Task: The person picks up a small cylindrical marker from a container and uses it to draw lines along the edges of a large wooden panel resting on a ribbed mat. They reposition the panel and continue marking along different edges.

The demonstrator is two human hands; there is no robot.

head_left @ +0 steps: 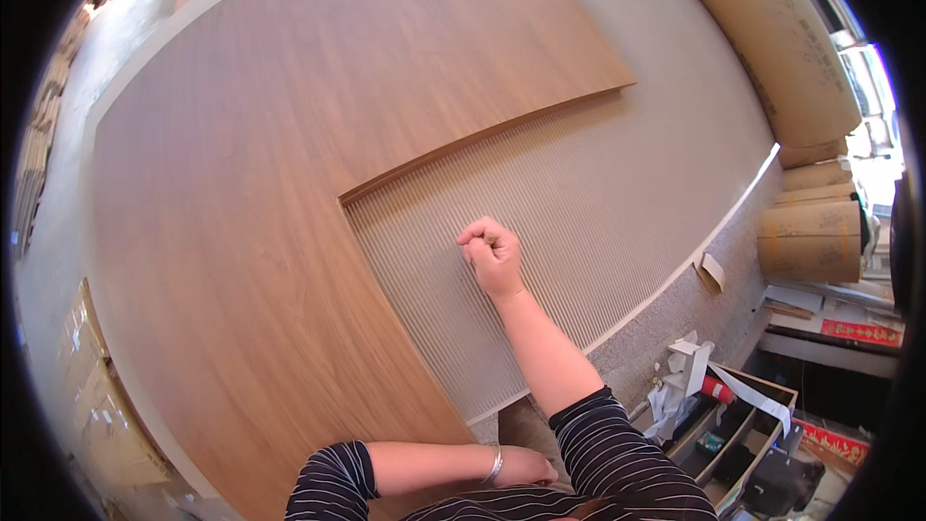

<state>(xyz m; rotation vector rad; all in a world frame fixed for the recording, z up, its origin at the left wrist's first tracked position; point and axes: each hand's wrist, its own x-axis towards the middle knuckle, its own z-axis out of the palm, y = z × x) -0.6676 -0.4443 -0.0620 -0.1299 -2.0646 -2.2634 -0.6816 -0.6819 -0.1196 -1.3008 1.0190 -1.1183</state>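
Note:
My right hand is closed in a fist over a ribbed grey-beige sheet. Whatever its curled fingers may hold is hidden. The ribbed sheet shows in the cut-out corner of a large brown wood-grain panel, whose edge stands slightly proud of it. At the lower edge my left hand, with a silver bangle on its wrist, rests close to my body beside the panel's near end. Its fingers are mostly out of sight.
Large brown cardboard rolls stand along the right side. At the lower right is an open compartment box with scraps and small items. A cardboard piece lies near the sheet's right edge. Wrapped flat packs are at the left.

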